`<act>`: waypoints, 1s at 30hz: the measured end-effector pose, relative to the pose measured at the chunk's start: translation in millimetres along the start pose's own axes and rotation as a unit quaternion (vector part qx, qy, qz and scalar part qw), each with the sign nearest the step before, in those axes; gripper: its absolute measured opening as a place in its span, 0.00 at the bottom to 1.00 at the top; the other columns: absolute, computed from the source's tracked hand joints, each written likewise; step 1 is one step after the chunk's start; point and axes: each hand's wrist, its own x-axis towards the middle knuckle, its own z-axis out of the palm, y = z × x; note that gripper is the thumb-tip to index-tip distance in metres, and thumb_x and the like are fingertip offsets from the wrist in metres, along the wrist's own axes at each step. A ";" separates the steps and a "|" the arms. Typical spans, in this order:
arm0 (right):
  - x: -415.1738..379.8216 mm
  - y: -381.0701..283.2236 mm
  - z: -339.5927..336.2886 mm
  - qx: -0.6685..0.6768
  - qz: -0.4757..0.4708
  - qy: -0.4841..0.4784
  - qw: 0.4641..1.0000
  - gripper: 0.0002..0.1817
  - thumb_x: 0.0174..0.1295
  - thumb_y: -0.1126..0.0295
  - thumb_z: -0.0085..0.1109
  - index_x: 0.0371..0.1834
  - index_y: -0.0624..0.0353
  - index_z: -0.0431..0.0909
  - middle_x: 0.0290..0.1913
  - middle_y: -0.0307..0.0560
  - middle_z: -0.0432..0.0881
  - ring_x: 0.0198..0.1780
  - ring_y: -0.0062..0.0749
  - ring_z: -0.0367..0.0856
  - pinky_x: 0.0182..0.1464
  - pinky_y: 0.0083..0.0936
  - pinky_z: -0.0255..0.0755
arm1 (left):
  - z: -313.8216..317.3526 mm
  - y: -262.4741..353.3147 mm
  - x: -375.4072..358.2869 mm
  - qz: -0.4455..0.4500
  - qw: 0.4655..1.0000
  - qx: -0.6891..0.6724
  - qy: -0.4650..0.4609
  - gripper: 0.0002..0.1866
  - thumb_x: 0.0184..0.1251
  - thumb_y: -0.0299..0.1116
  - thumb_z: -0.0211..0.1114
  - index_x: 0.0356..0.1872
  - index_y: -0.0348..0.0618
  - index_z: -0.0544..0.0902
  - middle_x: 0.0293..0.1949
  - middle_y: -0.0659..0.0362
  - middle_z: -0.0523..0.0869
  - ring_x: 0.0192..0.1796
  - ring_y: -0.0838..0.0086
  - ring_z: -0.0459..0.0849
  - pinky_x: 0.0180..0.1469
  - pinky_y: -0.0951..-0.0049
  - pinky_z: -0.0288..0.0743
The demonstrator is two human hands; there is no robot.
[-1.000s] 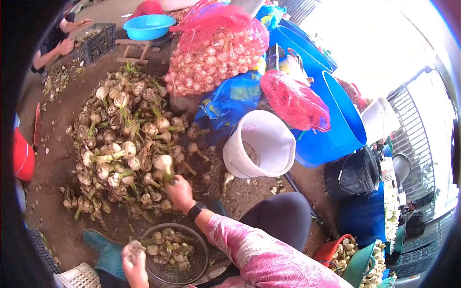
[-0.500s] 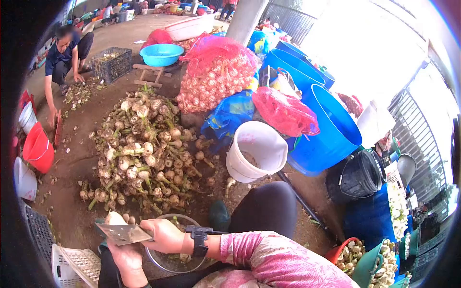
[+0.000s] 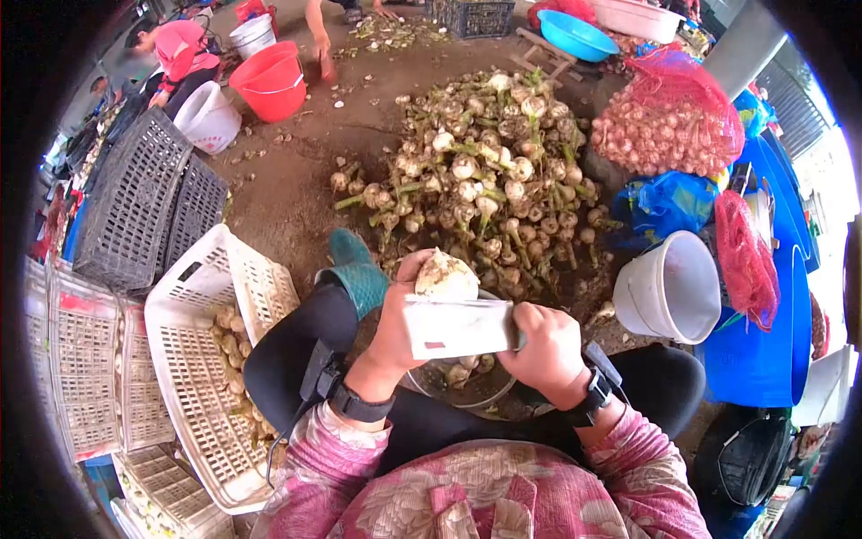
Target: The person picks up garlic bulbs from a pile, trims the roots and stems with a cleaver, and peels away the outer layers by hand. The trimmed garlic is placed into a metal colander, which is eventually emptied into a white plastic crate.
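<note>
My left hand (image 3: 391, 323) is closed round a large pale garlic bulb (image 3: 447, 276) in front of my lap. A broad-bladed cleaver (image 3: 458, 329) lies across the near side of that bulb, its flat face toward me. The cleaver's handle end is gripped by my right hand (image 3: 549, 349). Below the blade, between my legs, a round basin (image 3: 489, 401) contains some trimmed bulbs and is partly covered by my hands. Just beyond my feet rises a heap of garlic (image 3: 485, 175) with green stalks and soil on it.
At my left stands a white plastic crate (image 3: 184, 377) with garlic inside, beside black crates (image 3: 135, 202). A white bucket (image 3: 669, 287) is to my right. Beyond it sit a blue tub (image 3: 759, 355) and a red net sack (image 3: 669, 117). People crouch near a red bucket (image 3: 272, 83).
The view has swung left and down, bringing my lap and the white crate further into sight. My hands still hold the garlic bulb and cleaver, now with the blade's face toward me.
</note>
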 end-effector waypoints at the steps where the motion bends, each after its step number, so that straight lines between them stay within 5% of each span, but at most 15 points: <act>1: 0.0 -2.3 1.0 0.003 -0.012 -0.009 1.000 0.12 0.38 0.64 0.62 0.22 0.56 0.71 0.21 0.43 0.76 0.23 0.41 0.77 0.26 0.32 0.71 | 2.4 -9.8 -3.0 -0.097 0.961 -0.251 0.064 0.14 0.49 0.31 0.62 0.40 0.43 0.77 0.39 0.56 0.81 0.47 0.68 0.76 0.55 0.66 0.64; 2: -0.3 -5.5 1.9 0.007 -0.023 -0.018 1.000 0.12 0.37 0.63 0.62 0.22 0.55 0.71 0.21 0.43 0.76 0.23 0.40 0.77 0.26 0.32 0.71 | -1.9 -23.1 -5.1 -0.180 0.863 -0.467 0.069 0.15 0.53 0.31 0.59 0.44 0.43 0.74 0.40 0.57 0.80 0.46 0.69 0.76 0.53 0.67 0.67; 4: -0.9 -7.9 5.5 0.003 -0.027 -0.024 0.999 0.13 0.35 0.62 0.62 0.22 0.54 0.71 0.21 0.42 0.76 0.23 0.38 0.77 0.25 0.32 0.71 | 8.1 -14.7 -6.0 -0.076 0.982 -0.170 0.017 0.18 0.60 0.31 0.54 0.51 0.45 0.64 0.43 0.59 0.76 0.45 0.73 0.76 0.49 0.72 0.72; 5: -0.1 -4.9 9.5 0.003 -0.033 -0.017 0.999 0.13 0.35 0.62 0.62 0.22 0.54 0.71 0.21 0.42 0.75 0.23 0.38 0.77 0.25 0.32 0.71 | 9.7 -21.9 -6.0 -0.093 0.936 -0.338 -0.003 0.18 0.60 0.30 0.54 0.52 0.46 0.63 0.44 0.59 0.76 0.45 0.74 0.76 0.49 0.73 0.72; 7: 3.5 9.2 19.5 0.025 -0.027 0.011 0.999 0.12 0.35 0.64 0.61 0.23 0.54 0.72 0.21 0.43 0.75 0.23 0.39 0.77 0.26 0.32 0.71 | 12.9 -4.7 -6.6 -0.166 0.907 -0.381 0.061 0.17 0.56 0.25 0.58 0.47 0.43 0.66 0.41 0.60 0.77 0.43 0.76 0.78 0.47 0.77 0.72; 9: 3.5 30.8 30.0 0.031 0.040 -0.038 0.998 0.11 0.37 0.66 0.60 0.23 0.58 0.72 0.21 0.50 0.76 0.25 0.46 0.77 0.28 0.36 0.72 | 11.1 -1.5 -5.3 -0.061 0.998 0.013 0.018 0.25 0.45 0.28 0.66 0.47 0.40 0.68 0.40 0.60 0.78 0.41 0.76 0.78 0.45 0.78 0.71; 10: -0.7 45.2 43.2 0.025 0.115 -0.059 0.991 0.12 0.37 0.66 0.61 0.22 0.62 0.73 0.22 0.55 0.76 0.28 0.49 0.78 0.31 0.38 0.72 | 11.5 11.8 -4.7 0.016 0.964 0.264 -0.016 0.29 0.41 0.30 0.68 0.48 0.38 0.68 0.39 0.59 0.78 0.41 0.76 0.78 0.45 0.78 0.71; 11: -2.1 82.0 48.1 0.020 0.226 -0.122 0.966 0.12 0.40 0.66 0.59 0.24 0.63 0.75 0.23 0.58 0.77 0.29 0.50 0.78 0.32 0.38 0.72 | 14.5 9.8 -11.2 -0.035 0.990 0.135 -0.014 0.33 0.36 0.32 0.70 0.49 0.37 0.66 0.38 0.60 0.77 0.40 0.79 0.77 0.45 0.78 0.70; 12: 5.3 98.6 42.8 0.017 0.333 -0.179 0.926 0.11 0.44 0.66 0.58 0.26 0.64 0.76 0.25 0.60 0.77 0.30 0.50 0.79 0.32 0.39 0.73 | 21.3 23.4 -7.9 -0.005 0.984 0.173 -0.036 0.33 0.35 0.31 0.71 0.48 0.36 0.66 0.38 0.61 0.77 0.39 0.80 0.76 0.45 0.78 0.70; 15: -0.1 77.2 41.2 0.041 0.247 -0.029 0.968 0.15 0.46 0.62 0.59 0.31 0.63 0.77 0.24 0.58 0.78 0.29 0.50 0.79 0.33 0.36 0.74 | 6.8 6.2 4.5 -0.107 0.994 -0.006 0.037 0.36 0.34 0.30 0.73 0.50 0.36 0.66 0.40 0.61 0.76 0.41 0.79 0.75 0.46 0.78 0.69; 19: 19.0 43.7 22.6 0.092 0.186 0.025 0.978 0.14 0.46 0.64 0.60 0.30 0.66 0.75 0.23 0.60 0.77 0.29 0.52 0.78 0.31 0.36 0.72 | 4.6 -0.6 11.3 -0.042 0.996 0.069 0.031 0.39 0.34 0.29 0.74 0.54 0.35 0.67 0.47 0.58 0.74 0.47 0.75 0.74 0.50 0.76 0.69; 20: 21.4 51.7 22.7 0.106 0.184 0.045 0.976 0.14 0.47 0.65 0.59 0.28 0.66 0.76 0.22 0.61 0.76 0.28 0.53 0.78 0.31 0.36 0.72 | 9.9 14.1 12.2 -0.119 0.992 -0.012 0.050 0.38 0.35 0.25 0.73 0.54 0.36 0.65 0.47 0.58 0.73 0.48 0.74 0.74 0.51 0.76 0.69; 25: 28.3 27.3 0.1 0.222 0.255 -0.001 0.941 0.12 0.49 0.64 0.59 0.28 0.64 0.76 0.24 0.60 0.77 0.28 0.49 0.79 0.29 0.33 0.71 | -2.0 -5.6 6.7 -0.021 0.979 -0.061 0.191 0.32 0.43 0.20 0.63 0.54 0.39 0.62 0.44 0.58 0.74 0.45 0.73 0.76 0.49 0.73 0.72; 28: 34.6 14.7 -3.1 0.234 0.169 0.004 0.957 0.12 0.50 0.63 0.58 0.27 0.63 0.76 0.23 0.59 0.76 0.28 0.49 0.79 0.29 0.33 0.70 | 13.9 11.0 18.2 0.053 0.952 -0.179 0.243 0.34 0.45 0.29 0.67 0.56 0.40 0.63 0.42 0.60 0.75 0.45 0.68 0.77 0.52 0.65 0.72; 30: 40.5 6.1 -6.6 0.253 0.173 -0.015 0.952 0.12 0.50 0.63 0.58 0.27 0.62 0.76 0.22 0.58 0.76 0.27 0.49 0.79 0.29 0.33 0.70 | 11.2 8.1 14.0 0.038 0.948 -0.212 0.235 0.33 0.47 0.23 0.64 0.57 0.41 0.61 0.43 0.59 0.74 0.46 0.69 0.77 0.51 0.69 0.72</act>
